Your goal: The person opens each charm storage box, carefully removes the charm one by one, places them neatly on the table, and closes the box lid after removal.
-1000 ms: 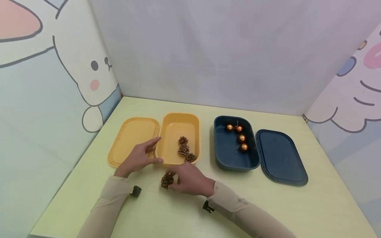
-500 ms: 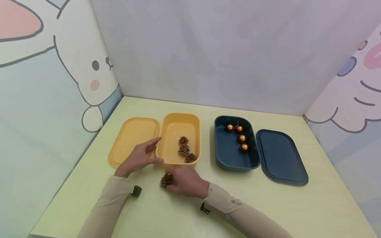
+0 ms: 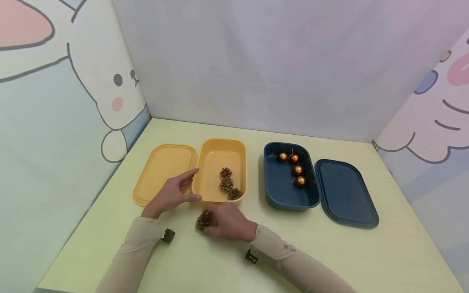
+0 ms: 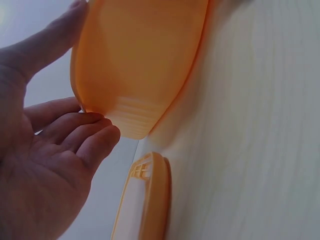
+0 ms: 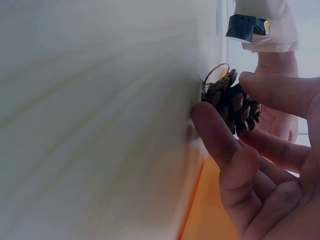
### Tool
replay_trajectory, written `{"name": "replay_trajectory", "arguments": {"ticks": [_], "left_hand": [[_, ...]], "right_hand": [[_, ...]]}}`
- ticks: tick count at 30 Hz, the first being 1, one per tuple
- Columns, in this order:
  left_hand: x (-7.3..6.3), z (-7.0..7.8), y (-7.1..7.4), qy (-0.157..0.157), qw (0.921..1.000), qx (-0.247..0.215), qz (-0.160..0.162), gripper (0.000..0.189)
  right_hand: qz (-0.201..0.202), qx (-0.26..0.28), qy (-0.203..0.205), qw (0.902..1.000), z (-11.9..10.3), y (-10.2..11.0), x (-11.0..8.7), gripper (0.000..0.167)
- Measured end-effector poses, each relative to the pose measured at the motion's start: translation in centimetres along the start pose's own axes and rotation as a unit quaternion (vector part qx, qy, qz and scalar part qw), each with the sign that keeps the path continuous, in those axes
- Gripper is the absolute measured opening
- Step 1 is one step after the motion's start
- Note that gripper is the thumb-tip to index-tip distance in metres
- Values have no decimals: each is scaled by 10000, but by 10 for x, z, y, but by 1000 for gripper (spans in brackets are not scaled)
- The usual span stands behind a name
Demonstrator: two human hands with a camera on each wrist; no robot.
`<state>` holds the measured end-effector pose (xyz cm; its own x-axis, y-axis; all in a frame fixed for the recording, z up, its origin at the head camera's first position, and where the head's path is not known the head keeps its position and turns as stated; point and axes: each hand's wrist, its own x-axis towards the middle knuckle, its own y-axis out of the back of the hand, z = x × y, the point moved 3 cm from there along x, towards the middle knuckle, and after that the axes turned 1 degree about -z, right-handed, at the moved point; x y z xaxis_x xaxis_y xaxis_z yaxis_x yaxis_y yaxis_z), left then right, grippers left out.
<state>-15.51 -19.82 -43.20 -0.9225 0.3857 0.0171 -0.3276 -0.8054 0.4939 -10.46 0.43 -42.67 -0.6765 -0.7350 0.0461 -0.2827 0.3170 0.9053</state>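
Observation:
In the head view, my right hand (image 3: 229, 221) pinches a brown pine cone (image 3: 203, 221) low over the table in front of the yellow box (image 3: 197, 194). The right wrist view shows the thumb and fingers around this pine cone (image 5: 232, 102), which has a thin gold loop at one end. My left hand (image 3: 171, 194) holds the yellow box at its near left corner, thumb on the front side and fingers along the left rim. From the left wrist, its curled fingertips touch the box wall (image 4: 140, 60). Several pine cones (image 3: 226, 184) lie inside the yellow box.
A yellow lid (image 3: 166, 171) lies left of the yellow box. To the right stands a dark blue box (image 3: 276, 191) with several shiny copper balls (image 3: 298, 170) in it, and a dark blue lid (image 3: 346, 193) lies beside it. Walls enclose the table (image 3: 329, 252) at back and sides.
The right hand has turned slightly and closed further around the pine cone, which has shifted a little to the left. The left hand and the boxes stay where they were.

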Motion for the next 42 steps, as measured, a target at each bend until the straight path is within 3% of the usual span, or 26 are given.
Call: {"name": "replay_trajectory", "arguments": {"ticks": [6,18,24,29,37,42], "left_hand": [[0,0,1,-8,10000,-6,-7,94],[1,1,2,-51,10000,36,13,94],[-1,2,3,-52,10000,53,30,93],[-2,1,1,-24,10000,10,-29,94],[-2,-1,0,28,10000,-60,-48,94],[-2,-1,0,14,10000,-58,-55,94]], "right_hand": [[-62,202,-116,9997,1,2,-1,39],[8,114,-82,9999,-6,9,-5,41],[144,106,-11,9998,-14,28,-9,43],[310,437,-18,9986,-16,51,-9,39],[761,440,-388,9954,9,82,7,30],[530,462,-932,9932,32,92,16,31]]}}
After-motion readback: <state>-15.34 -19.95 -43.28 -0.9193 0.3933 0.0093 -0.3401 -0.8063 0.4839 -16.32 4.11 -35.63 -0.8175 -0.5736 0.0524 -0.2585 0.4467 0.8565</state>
